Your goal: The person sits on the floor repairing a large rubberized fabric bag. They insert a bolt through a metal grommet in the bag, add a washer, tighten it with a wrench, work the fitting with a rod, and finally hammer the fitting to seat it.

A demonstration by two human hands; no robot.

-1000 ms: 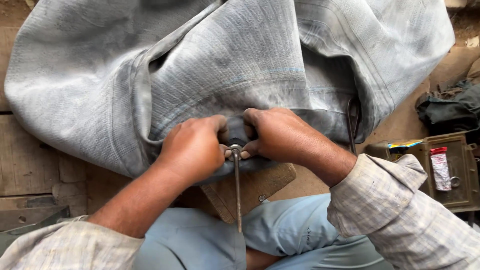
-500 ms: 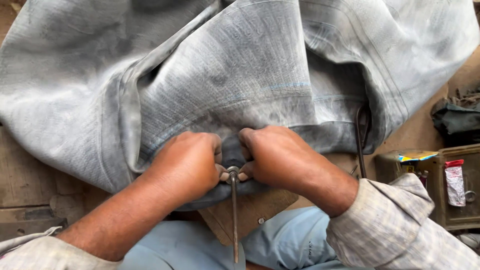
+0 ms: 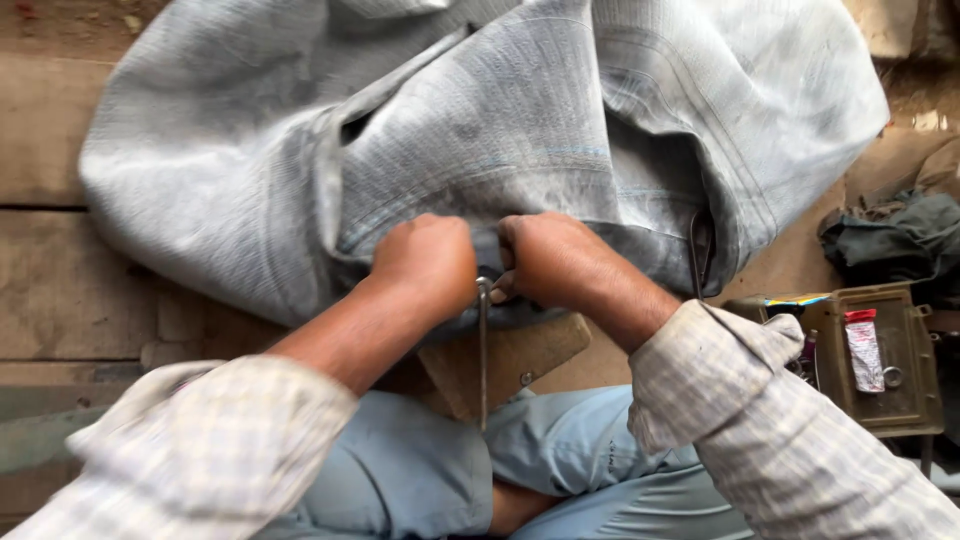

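We look down on a large, dusty grey rubber inner tube [image 3: 560, 150], folded over itself and spread across a worn wooden platform [image 3: 60, 290]. Its lower folded edge lies just above our knees, which are clad in light blue trousers [image 3: 420, 470].

Left hand [image 3: 428, 262]: fist curled tight, knuckles up, pressed onto the lower edge of the tube. The fingers are folded under, so we cannot tell exactly what they pinch beyond the rubber fold.

Right hand [image 3: 552, 258]: likewise clenched, touching the left hand at the thumbs. It bears down on the same fold of rubber.

Between the two fists a thin metal rod [image 3: 483, 350] hangs straight down, its bent top end caught where the thumbs meet. It crosses a flat brown board [image 3: 530, 355] that sits under the tube edge and over the lap.

Sleeves are pale checked cloth, rolled at the forearm.

To the right of the right forearm, apart from the hands: an olive-green metal box [image 3: 900, 400] holding a small white tube with a red cap [image 3: 864, 348]. Above it lies a crumpled dark cloth [image 3: 890, 245]. A dark slit with a thin curved metal piece [image 3: 695, 255] shows on the tube's right fold.
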